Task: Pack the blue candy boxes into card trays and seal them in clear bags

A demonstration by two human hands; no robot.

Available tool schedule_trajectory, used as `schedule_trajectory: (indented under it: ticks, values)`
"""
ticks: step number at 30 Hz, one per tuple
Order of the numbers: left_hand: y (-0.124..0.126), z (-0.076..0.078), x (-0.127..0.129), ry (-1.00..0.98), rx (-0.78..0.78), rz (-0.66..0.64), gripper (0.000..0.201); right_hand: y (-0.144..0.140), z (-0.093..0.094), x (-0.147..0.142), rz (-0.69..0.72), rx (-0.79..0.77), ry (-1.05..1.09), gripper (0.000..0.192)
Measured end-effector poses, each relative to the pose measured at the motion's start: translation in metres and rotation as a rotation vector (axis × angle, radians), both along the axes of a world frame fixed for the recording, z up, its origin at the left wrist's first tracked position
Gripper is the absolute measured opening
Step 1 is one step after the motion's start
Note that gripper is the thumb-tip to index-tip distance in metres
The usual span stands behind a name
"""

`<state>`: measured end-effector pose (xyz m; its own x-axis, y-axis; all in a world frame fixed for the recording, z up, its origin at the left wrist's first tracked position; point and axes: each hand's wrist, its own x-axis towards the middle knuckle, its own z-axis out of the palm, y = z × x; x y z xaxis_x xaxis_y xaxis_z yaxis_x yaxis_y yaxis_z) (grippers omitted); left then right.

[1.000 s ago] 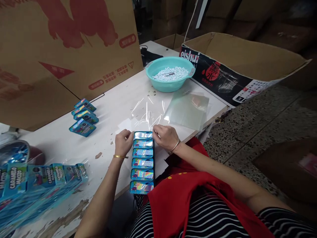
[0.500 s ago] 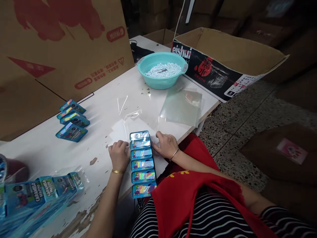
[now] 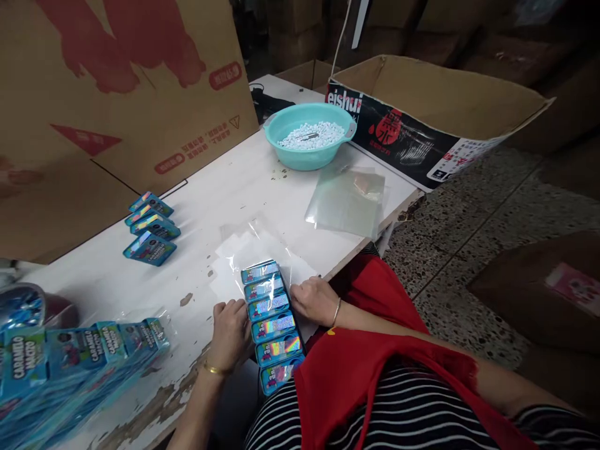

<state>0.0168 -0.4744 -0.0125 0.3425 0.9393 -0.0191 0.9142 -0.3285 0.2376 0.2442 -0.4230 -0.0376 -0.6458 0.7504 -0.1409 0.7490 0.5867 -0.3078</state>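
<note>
A row of several small blue boxes (image 3: pixel 273 327) with shiny rainbow strips lies lengthwise over the table's front edge, its near end against my body. A clear plastic bag (image 3: pixel 255 231) covers the far part of the row and spreads beyond it. My left hand (image 3: pixel 230 331) is closed beside the row's left side, its fingers curled on the bag's edge. On the right side, my right hand (image 3: pixel 315 301) is closed too, thumb and fingers pinched on the bag. The fingertips are partly hidden. White sheets (image 3: pixel 225 269) lie under the bag.
Several blue boxes (image 3: pixel 150 247) stand at left; a bagged stack of blue boxes (image 3: pixel 94 350) lies nearer, beside a metal bowl (image 3: pixel 56 309). A turquoise basin (image 3: pixel 307 156) of white pellets, flat clear bags (image 3: pixel 347 203) and an open carton (image 3: pixel 398 131) are farther off. A large carton (image 3: pixel 140 125) stands behind.
The plastic bag has come down over the far part of the box row. Both hands have moved toward my body along its sides, and the right fingers have curled closed.
</note>
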Motion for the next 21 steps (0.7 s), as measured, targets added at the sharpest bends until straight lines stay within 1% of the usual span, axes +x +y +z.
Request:
schedule_trajectory:
  ticks: [4, 7, 9, 12, 13, 15, 16, 17, 18, 20, 21]
  values:
    - [-0.031, 0.008, 0.002, -0.039, 0.003, -0.06, 0.023, -0.015, 0.001, 0.011, 0.214, -0.021, 0.022, 0.029]
    - [-0.058, 0.011, 0.005, -0.056, 0.005, -0.105, 0.022, -0.02, 0.001, 0.019, 0.312, -0.063, 0.041, 0.025]
    - [-0.074, 0.012, 0.01, -0.065, -0.012, -0.118, 0.02, -0.022, 0.002, 0.021, 0.348, -0.093, 0.031, 0.024]
    - [-0.088, 0.018, 0.015, -0.073, -0.045, -0.09, 0.016, -0.022, 0.005, 0.017, 0.315, -0.103, 0.027, 0.025]
    - [-0.088, 0.023, 0.014, -0.073, -0.083, -0.085, 0.015, -0.022, 0.006, 0.015, 0.291, -0.099, 0.035, 0.026]
    - [-0.084, 0.039, 0.009, -0.099, -0.22, -0.048, 0.014, -0.023, 0.007, 0.01, 0.27, -0.091, 0.063, 0.027]
    - [-0.079, 0.05, 0.003, -0.132, -0.278, 0.003, 0.017, -0.023, 0.007, 0.008, 0.275, -0.088, 0.075, 0.027]
    - [-0.073, 0.061, -0.002, -0.175, -0.289, 0.075, 0.021, -0.024, 0.007, 0.006, 0.284, -0.087, 0.088, 0.027]
    - [-0.066, 0.072, -0.008, -0.221, -0.239, 0.159, 0.023, -0.024, 0.007, 0.005, 0.292, -0.086, 0.097, 0.028]
    - [-0.049, 0.089, -0.019, -0.26, 0.0, 0.3, 0.018, -0.025, 0.006, 0.003, 0.308, -0.087, 0.101, 0.027]
    - [-0.039, 0.094, -0.023, -0.241, 0.121, 0.332, 0.026, -0.026, 0.006, 0.003, 0.316, -0.088, 0.096, 0.027]
